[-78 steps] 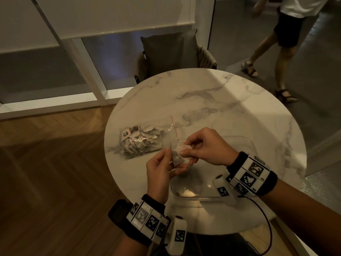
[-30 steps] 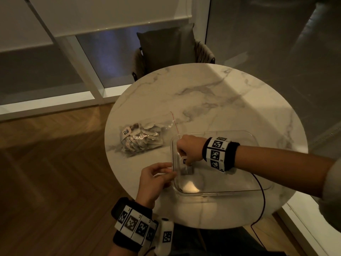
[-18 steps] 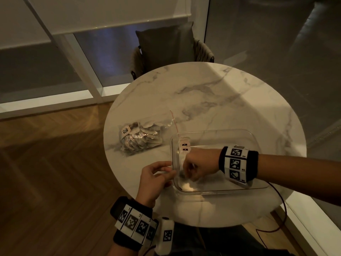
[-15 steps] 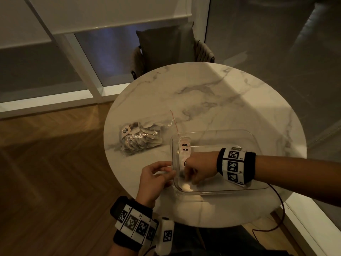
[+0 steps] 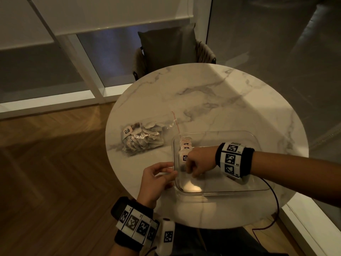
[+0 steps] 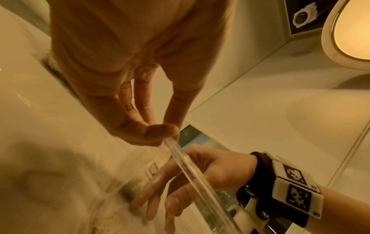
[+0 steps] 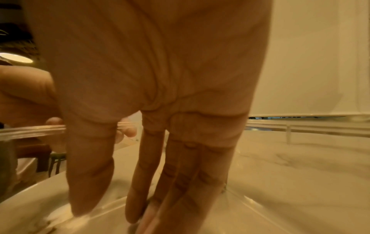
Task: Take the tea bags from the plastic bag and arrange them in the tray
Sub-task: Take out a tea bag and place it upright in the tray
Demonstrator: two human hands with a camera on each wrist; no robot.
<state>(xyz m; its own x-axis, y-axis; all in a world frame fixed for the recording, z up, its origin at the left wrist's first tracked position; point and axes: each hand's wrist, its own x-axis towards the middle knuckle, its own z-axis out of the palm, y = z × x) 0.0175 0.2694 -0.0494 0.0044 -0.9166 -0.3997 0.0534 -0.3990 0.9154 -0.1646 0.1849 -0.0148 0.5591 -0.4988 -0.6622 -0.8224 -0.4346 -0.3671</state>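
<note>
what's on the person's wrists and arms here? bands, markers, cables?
Bare forearms and hands, no sleeves or gloves in view. Each wrist has a black band ringed with white tiles printed with black square fiducial markers: left wrist band, right wrist band. A white camera pod with its own marker hangs off the left band. A dark cable trails from the right band.

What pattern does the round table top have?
White marble with grey veins on the table top; the head view shows it best.

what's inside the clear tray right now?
Inside the tray: a short row of tea bags along its left wall, plus the right hand, fingers reaching down to the tray floor. Whatever lies under those fingers is covered. The rest looks bare.
</note>
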